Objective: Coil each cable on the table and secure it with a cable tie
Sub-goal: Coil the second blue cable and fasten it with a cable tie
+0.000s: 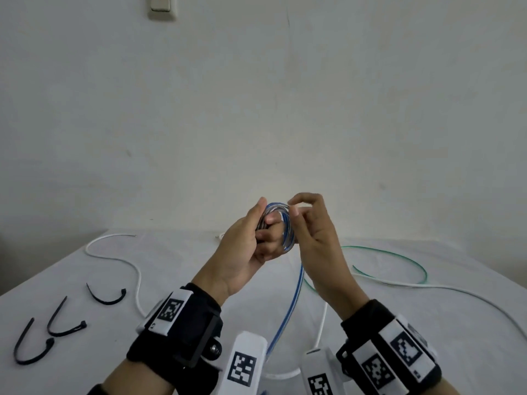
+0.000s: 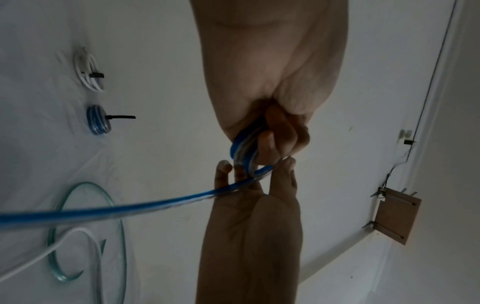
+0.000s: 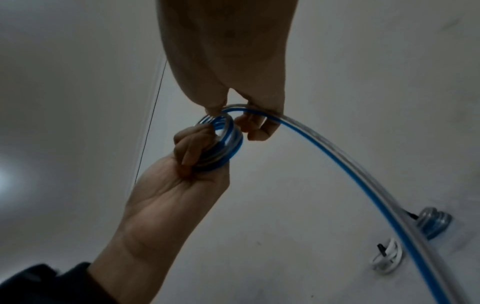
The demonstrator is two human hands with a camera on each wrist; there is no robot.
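Left grip [image 1: 251,238] clasps round glossy blue cable [image 1: 281,226]; right grip [image 1: 310,223] pinches it.

Two hands are up over the table: the left hand [image 1: 242,243] and the right hand [image 1: 316,235]. Between them there is one blue cable [image 1: 285,303], part wound and part trailing. Loose on the table [image 1: 176,260] I count two white cables, one on the left [image 1: 137,269] and one on the right [image 1: 456,292], and one green cable [image 1: 399,256]. Black cable ties lying unused number three [image 1: 107,297] [image 1: 64,320] [image 1: 31,344] (all bent into open hooks). Finished coils come to two: one white coil [image 2: 89,73] and one blue coil [image 2: 98,120], each with one black tie.
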